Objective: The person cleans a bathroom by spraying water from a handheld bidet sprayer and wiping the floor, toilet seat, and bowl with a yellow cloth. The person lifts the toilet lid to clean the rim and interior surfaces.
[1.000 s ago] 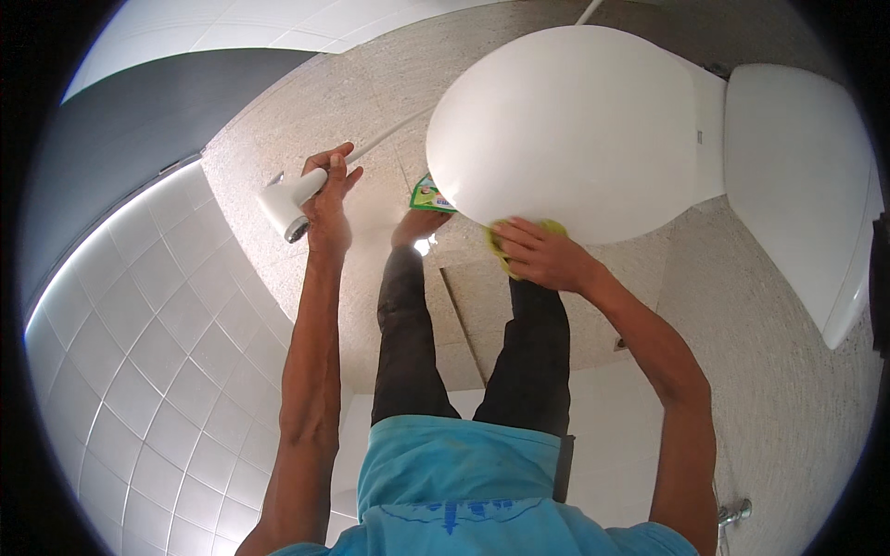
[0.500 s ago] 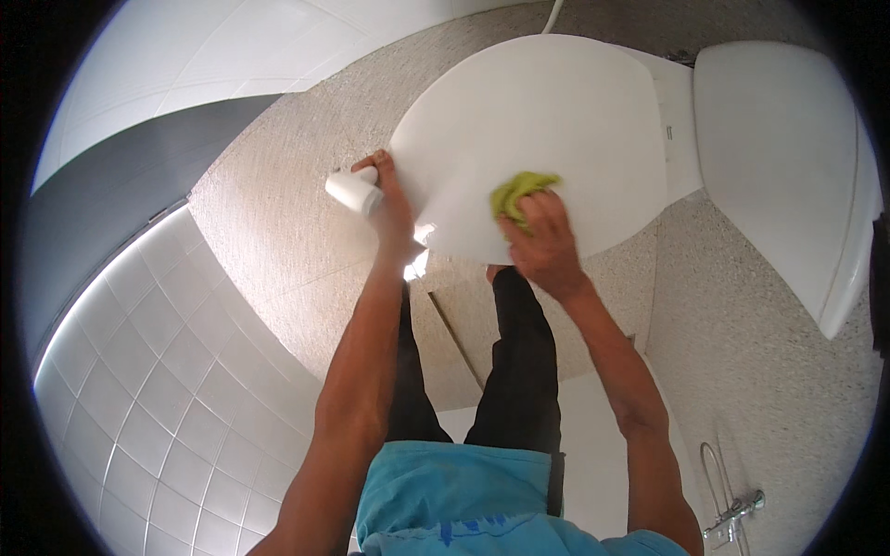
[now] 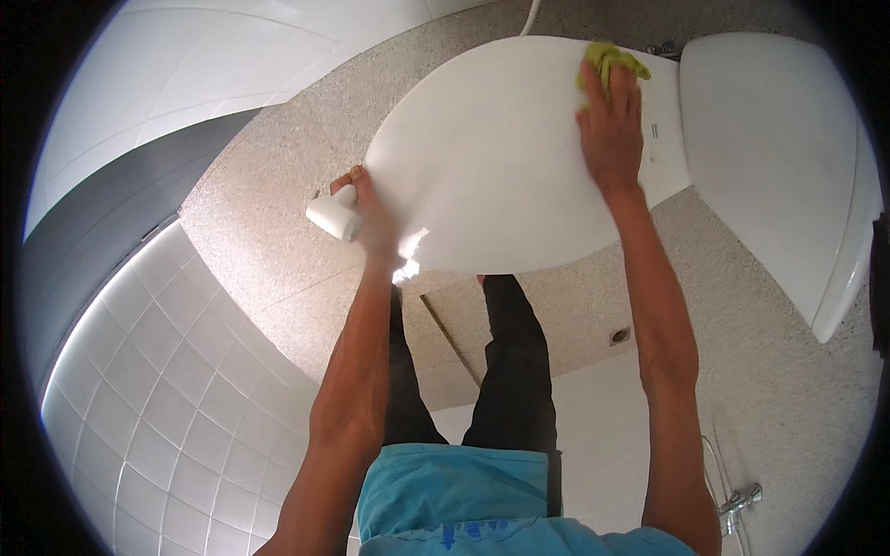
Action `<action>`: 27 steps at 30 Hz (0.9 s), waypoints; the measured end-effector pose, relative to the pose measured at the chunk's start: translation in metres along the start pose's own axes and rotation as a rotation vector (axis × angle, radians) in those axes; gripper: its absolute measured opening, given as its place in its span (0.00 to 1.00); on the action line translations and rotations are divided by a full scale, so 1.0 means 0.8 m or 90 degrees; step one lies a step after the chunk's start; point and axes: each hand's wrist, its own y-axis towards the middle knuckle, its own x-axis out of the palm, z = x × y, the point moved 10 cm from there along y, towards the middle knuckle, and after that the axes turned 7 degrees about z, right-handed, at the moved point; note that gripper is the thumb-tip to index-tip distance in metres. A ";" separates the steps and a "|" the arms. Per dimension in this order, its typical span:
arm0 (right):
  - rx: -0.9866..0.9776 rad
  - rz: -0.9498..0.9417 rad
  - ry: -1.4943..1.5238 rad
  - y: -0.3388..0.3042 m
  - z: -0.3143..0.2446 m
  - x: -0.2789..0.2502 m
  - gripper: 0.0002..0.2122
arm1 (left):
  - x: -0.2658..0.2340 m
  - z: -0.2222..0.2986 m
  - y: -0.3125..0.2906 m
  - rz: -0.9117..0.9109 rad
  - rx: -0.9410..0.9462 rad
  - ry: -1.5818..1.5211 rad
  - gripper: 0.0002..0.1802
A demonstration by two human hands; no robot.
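A smooth white toilet lid (image 3: 482,153) lies lowered in front of me. At its far right, close to the hinge side, my right hand (image 3: 612,139) presses a yellow-green cloth (image 3: 616,65) onto it, fingers spread over the folds. My left hand (image 3: 368,206) is at the lid's left edge, closed round a white cylindrical object with a short side arm (image 3: 334,218). Its thick end sticks out to the left over the floor. What kind of thing it is cannot be made out, as the hand hides part of it.
To the right of the lid is the white toilet cistern (image 3: 769,130). A thin white hose (image 3: 531,17) runs down behind the lid. The speckled floor (image 3: 260,213) has a round drain (image 3: 619,336). White tiles (image 3: 176,398) cover the left wall; a chrome tap (image 3: 739,500) sits at lower right.
My right hand has slid the cloth from the near middle of the lid to its far right corner. My left hand, still holding the white object, has shifted slightly left and nearer in view.
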 end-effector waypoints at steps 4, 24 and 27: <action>-0.018 -0.118 0.073 -0.142 -0.109 -0.002 0.28 | -0.006 -0.006 0.005 0.008 0.019 0.003 0.15; 0.230 0.031 0.019 0.018 0.123 0.015 0.12 | 0.006 0.011 -0.010 -0.027 0.018 -0.038 0.16; 0.118 0.041 -0.011 0.052 0.100 0.021 0.09 | 0.003 -0.003 0.002 -0.037 0.038 -0.052 0.15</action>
